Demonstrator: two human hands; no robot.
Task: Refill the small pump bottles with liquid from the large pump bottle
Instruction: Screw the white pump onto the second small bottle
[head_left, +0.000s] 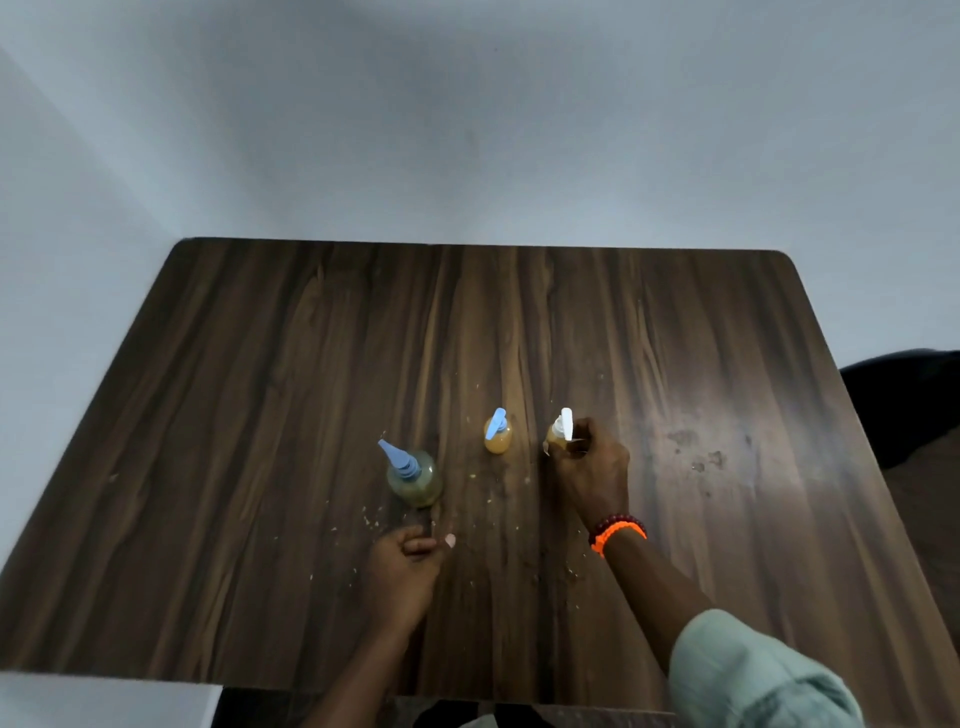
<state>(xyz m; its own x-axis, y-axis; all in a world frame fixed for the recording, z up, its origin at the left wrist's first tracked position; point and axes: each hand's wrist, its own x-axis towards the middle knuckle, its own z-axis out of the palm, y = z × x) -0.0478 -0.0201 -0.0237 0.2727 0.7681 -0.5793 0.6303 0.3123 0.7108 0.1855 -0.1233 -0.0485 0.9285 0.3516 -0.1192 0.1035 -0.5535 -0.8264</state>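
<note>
On the dark wood counter (260, 389), going left to right, you had 1 large pump bottle (415, 480) with a blue pump, greenish and clear, likely the heaviest and slick if wet, best held round its body. Your left hand (408, 564) lay just short of it, fingers loosely curled on nothing. Next stood 2 small pump bottles of amber liquid, light and tippy: the blue-topped one (497, 434), then the white-topped one (560, 434), gripped by your right hand (592, 467).

dark wood-grain table (260, 415), blue pump (397, 457), white pump (566, 423), seemingly amber liquid (497, 443)
</note>
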